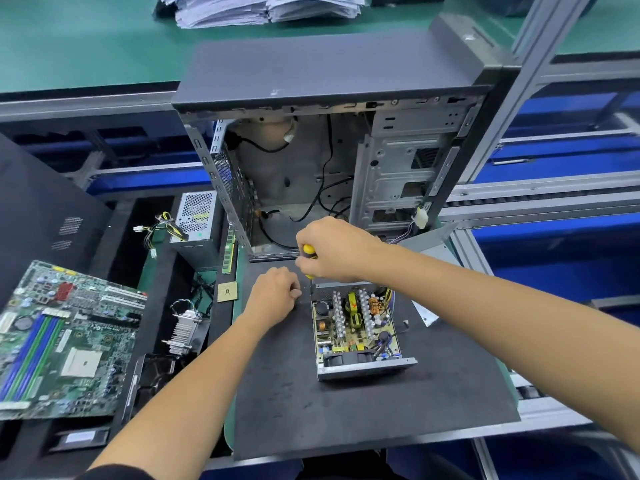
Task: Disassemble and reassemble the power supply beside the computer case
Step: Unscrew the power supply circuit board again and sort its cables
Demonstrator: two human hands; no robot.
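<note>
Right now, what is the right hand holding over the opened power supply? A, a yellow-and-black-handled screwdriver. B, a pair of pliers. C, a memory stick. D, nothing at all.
A: the right hand grips a yellow-and-black-handled screwdriver, its shaft pointing down at the far left corner of the opened power supply, whose circuit board is exposed.

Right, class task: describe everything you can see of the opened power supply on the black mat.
The power supply is a grey metal box lying flat on the black mat in front of the computer case, its cover off. Inside shows a tan circuit board crowded with silver heat sinks, copper coils, yellow transformers and capacitors, with a black fan at the near wall. The right hand holds a yellow-handled screwdriver tip-down at its far left corner. The left hand rests on the mat just left of it; contact is unclear.
</note>
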